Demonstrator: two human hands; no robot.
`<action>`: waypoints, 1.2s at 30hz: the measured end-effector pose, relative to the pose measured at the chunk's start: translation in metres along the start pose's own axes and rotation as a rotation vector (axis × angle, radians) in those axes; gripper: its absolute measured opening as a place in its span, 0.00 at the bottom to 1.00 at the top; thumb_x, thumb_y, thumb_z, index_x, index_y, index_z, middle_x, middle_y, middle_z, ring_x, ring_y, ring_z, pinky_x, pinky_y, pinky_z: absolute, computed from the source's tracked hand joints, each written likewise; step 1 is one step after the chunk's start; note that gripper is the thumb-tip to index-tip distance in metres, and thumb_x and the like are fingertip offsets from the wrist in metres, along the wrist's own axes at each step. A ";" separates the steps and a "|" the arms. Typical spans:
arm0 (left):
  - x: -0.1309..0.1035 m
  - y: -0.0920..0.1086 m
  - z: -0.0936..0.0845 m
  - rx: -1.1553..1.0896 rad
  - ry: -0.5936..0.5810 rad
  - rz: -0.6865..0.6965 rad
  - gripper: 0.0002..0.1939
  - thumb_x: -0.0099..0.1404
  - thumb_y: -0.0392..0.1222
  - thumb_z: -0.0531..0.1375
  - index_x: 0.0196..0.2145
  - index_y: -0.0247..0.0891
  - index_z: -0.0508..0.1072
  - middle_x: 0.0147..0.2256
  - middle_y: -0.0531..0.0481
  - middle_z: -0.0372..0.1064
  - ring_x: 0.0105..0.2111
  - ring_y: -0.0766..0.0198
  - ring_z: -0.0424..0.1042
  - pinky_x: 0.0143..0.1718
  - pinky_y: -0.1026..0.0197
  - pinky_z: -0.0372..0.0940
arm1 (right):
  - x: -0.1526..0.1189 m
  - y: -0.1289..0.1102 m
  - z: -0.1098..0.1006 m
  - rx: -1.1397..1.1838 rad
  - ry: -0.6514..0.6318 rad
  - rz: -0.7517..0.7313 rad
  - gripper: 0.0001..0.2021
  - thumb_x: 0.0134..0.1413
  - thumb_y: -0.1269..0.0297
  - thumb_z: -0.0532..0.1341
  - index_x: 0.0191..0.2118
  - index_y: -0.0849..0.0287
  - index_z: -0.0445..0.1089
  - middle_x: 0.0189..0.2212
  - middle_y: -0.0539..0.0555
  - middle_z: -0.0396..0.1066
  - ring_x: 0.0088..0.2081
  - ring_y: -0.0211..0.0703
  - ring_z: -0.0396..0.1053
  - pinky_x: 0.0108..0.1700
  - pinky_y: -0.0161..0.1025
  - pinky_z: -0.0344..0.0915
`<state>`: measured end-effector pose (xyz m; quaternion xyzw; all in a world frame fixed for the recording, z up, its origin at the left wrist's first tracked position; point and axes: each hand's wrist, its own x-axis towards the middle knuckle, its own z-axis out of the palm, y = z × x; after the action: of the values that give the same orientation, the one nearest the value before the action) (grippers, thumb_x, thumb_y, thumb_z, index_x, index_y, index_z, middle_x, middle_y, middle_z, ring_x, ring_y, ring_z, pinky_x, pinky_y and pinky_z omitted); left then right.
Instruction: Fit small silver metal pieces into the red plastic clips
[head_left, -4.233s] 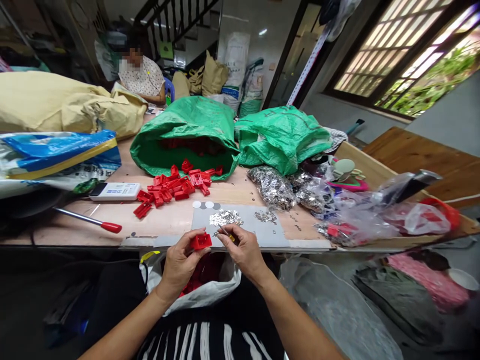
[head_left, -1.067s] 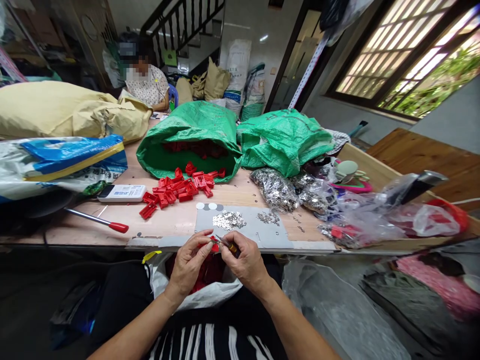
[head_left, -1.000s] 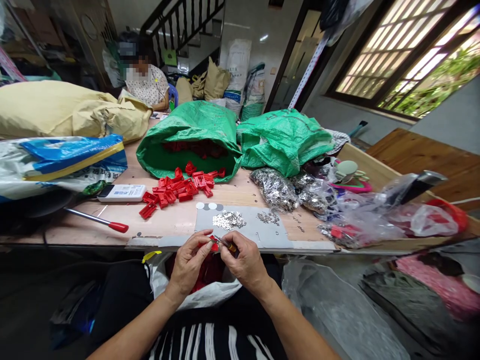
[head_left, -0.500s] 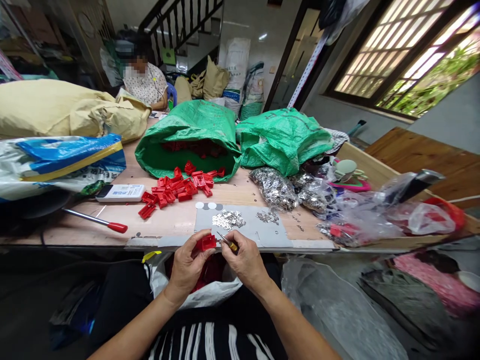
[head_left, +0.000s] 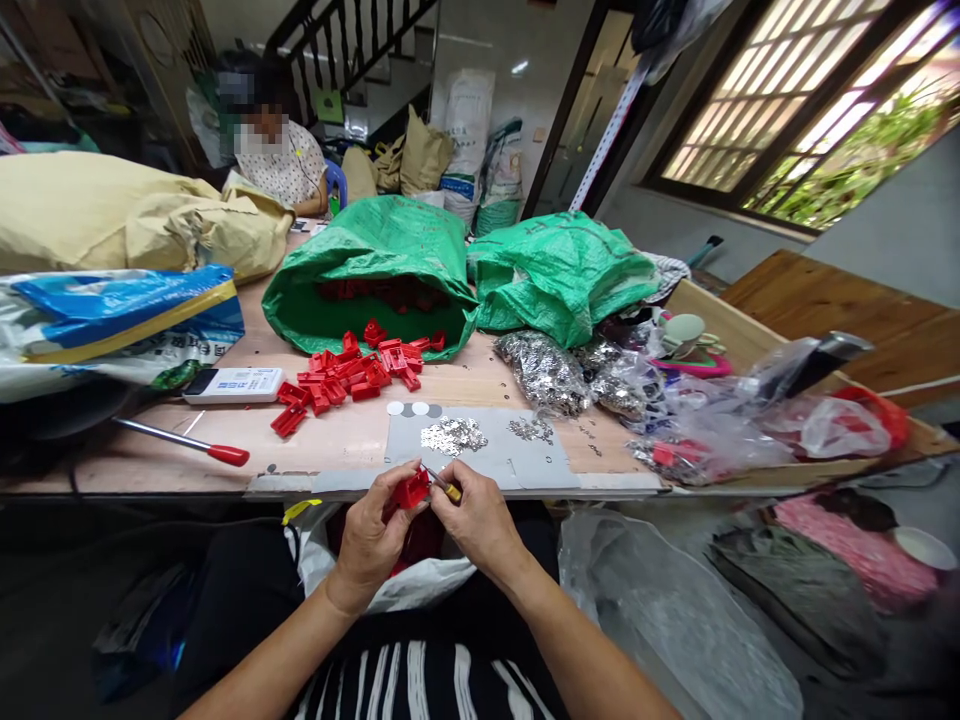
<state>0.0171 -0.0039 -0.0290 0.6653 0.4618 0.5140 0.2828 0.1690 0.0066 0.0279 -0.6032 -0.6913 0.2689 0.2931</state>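
Note:
My left hand (head_left: 373, 532) grips a small red plastic part (head_left: 412, 488) between thumb and fingers, over the table's front edge. My right hand (head_left: 478, 515) is closed on a thin metal tool with a yellow handle (head_left: 450, 491); its tip touches the red part or lies inside it. Just beyond, small silvery metal pieces (head_left: 454, 436) are heaped on a grey mat (head_left: 495, 469), with a smaller heap (head_left: 531, 428) to the right. Several red parts (head_left: 352, 369) lie behind, spilling from a green sack (head_left: 375, 240). A white bag (head_left: 439, 590) with red parts sits under my hands.
A lever with a red knob (head_left: 228, 455) and a white box (head_left: 244, 385) are at left. Bags of metal pieces (head_left: 546, 372) and a wooden tray (head_left: 765, 350) with plastic bags stand at right. A person (head_left: 289, 165) sits across the table.
My right hand has moved slightly left, bringing the tool's tip from beside the red part to against or inside it. The whole view has shifted a little.

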 end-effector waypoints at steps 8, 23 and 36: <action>-0.003 -0.002 0.003 -0.155 0.003 -0.106 0.15 0.63 0.39 0.60 0.47 0.43 0.67 0.51 0.47 0.71 0.51 0.59 0.71 0.53 0.54 0.65 | 0.003 0.004 -0.005 0.018 -0.069 -0.019 0.05 0.53 0.66 0.57 0.27 0.57 0.64 0.22 0.47 0.67 0.25 0.36 0.62 0.29 0.32 0.55; -0.004 0.000 0.003 -0.184 0.011 -0.135 0.14 0.62 0.40 0.60 0.47 0.42 0.68 0.51 0.46 0.71 0.59 0.57 0.62 0.60 0.48 0.57 | 0.016 0.022 -0.006 0.349 -0.197 0.019 0.08 0.52 0.61 0.60 0.28 0.59 0.65 0.24 0.45 0.65 0.28 0.35 0.61 0.33 0.32 0.58; -0.006 0.005 0.004 -0.181 -0.019 -0.096 0.15 0.63 0.39 0.60 0.48 0.43 0.67 0.50 0.47 0.72 0.51 0.58 0.70 0.55 0.53 0.64 | 0.020 0.026 -0.006 0.542 -0.331 0.102 0.09 0.45 0.61 0.63 0.28 0.59 0.64 0.20 0.43 0.58 0.23 0.32 0.53 0.24 0.29 0.51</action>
<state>0.0222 -0.0108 -0.0288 0.6190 0.4423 0.5331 0.3702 0.1890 0.0303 0.0152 -0.4850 -0.6016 0.5523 0.3128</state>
